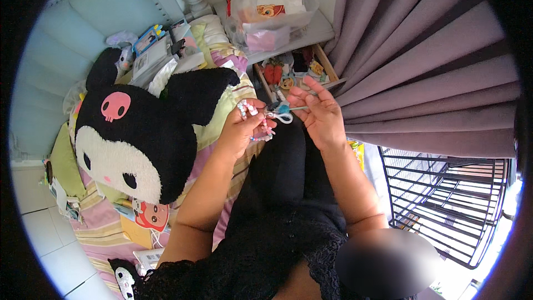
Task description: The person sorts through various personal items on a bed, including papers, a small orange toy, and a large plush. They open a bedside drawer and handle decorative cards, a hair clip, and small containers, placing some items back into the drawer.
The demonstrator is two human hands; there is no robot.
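Note:
My left hand [240,134] is closed around a beaded strap [267,129] of small white, pink and blue pieces, part of which loops over the fingers. From its fingertips sticks out a white loop-shaped clasp [286,118], beside a small teal-blue piece [283,109] and something dark. To the right, thumb and forefinger of my right hand [323,119] pinch a thin pale strip [300,108] that runs toward the teal piece; the other fingers are raised. Whether strip and teal piece are joined is too small to tell. Both hands are above my lap.
An open drawer [327,65] full of small items lies beyond my hands, under a nightstand [317,32] bearing a plastic bag [297,14]. A large black-and-white plush cushion [177,133] covers the bed at left. Grey curtains [422,61] and a black wire rack [444,200] stand right.

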